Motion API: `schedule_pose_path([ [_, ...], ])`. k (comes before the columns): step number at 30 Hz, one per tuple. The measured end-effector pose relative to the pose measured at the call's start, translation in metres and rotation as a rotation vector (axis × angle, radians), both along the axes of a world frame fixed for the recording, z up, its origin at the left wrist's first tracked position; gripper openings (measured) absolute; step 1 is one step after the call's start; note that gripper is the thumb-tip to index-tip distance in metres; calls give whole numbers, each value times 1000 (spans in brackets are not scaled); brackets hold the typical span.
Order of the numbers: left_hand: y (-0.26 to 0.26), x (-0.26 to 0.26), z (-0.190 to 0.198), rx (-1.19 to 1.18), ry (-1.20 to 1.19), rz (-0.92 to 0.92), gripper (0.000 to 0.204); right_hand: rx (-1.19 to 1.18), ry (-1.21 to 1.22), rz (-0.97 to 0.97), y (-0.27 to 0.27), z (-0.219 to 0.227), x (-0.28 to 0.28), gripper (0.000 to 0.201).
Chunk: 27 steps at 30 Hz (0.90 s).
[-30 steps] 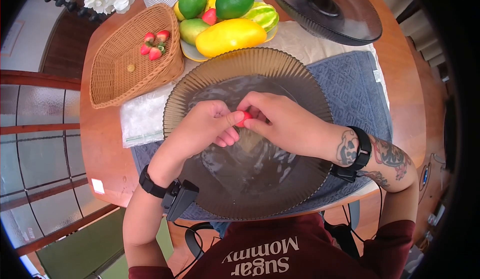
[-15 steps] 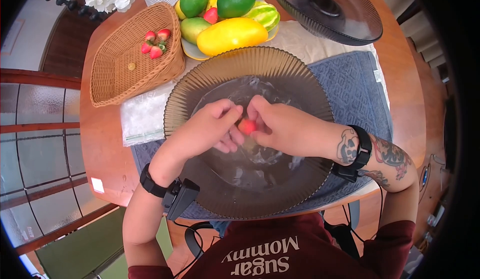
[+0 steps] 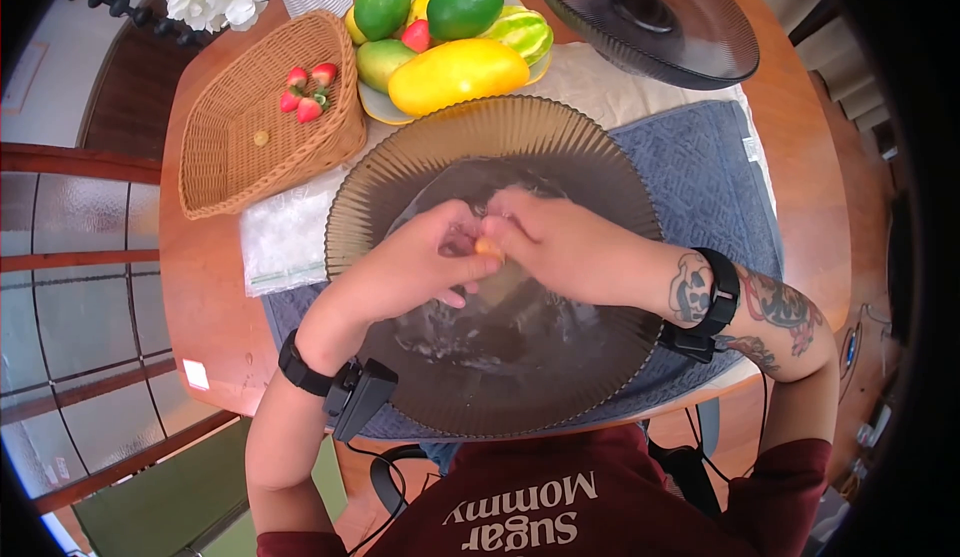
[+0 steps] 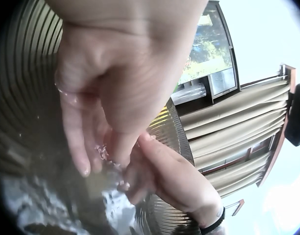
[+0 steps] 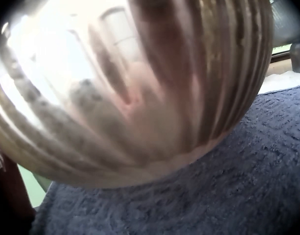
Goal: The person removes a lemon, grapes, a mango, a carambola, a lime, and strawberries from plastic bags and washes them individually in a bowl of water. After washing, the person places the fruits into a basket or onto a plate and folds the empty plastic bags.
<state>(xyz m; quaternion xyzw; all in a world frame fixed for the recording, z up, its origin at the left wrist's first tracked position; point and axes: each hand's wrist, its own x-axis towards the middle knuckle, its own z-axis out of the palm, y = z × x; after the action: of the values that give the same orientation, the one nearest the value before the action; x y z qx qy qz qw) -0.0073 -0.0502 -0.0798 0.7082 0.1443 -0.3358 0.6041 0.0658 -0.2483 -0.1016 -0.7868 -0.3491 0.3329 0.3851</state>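
Both hands work together inside a large ribbed, smoky-brown glass bowl [image 3: 400, 172] that has water in it. A small red-orange fruit [image 3: 488, 247] shows between their fingertips, mostly covered by them. My left hand [image 3: 425, 257] pinches it from the left, thumb along its lower side. From the right, my right hand [image 3: 550, 242] curls its fingers about the same fruit. The left wrist view has the wet left hand [image 4: 110, 93] pointing down at the rippling water, with the right hand [image 4: 172, 178] meeting it. In the right wrist view the bowl's outer wall [image 5: 155, 122] blurs the hand behind it.
The bowl stands on a blue towel [image 3: 700, 167]. Behind it are a wicker basket [image 3: 225, 152] with several strawberries [image 3: 308, 109], a plate of fruit with a yellow one [image 3: 460, 75] in front, and a second glass bowl [image 3: 690, 47]. A clear plastic bag [image 3: 285, 242] lies at left.
The fruit has turned between the fingers, from a red side through red-orange to an orange patch. My right hand has shifted slightly up and closed in against the left. Water ripples have changed.
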Motion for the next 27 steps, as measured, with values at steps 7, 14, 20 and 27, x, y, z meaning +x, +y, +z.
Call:
schedule_pose_path([
  [7,5,3,-10,-184,-226,-51,29,-33,198,-70,2,16,1,35],
  [14,-1,6,7,-277,-329,270,26,297,113,-261,5,29,3,35],
  [20,4,5,3,-213,-238,300,23,519,-149,-365,6,41,0,32],
  [27,6,4,-3,-133,-250,279,22,447,-185,-320,2,50,-3,35],
])
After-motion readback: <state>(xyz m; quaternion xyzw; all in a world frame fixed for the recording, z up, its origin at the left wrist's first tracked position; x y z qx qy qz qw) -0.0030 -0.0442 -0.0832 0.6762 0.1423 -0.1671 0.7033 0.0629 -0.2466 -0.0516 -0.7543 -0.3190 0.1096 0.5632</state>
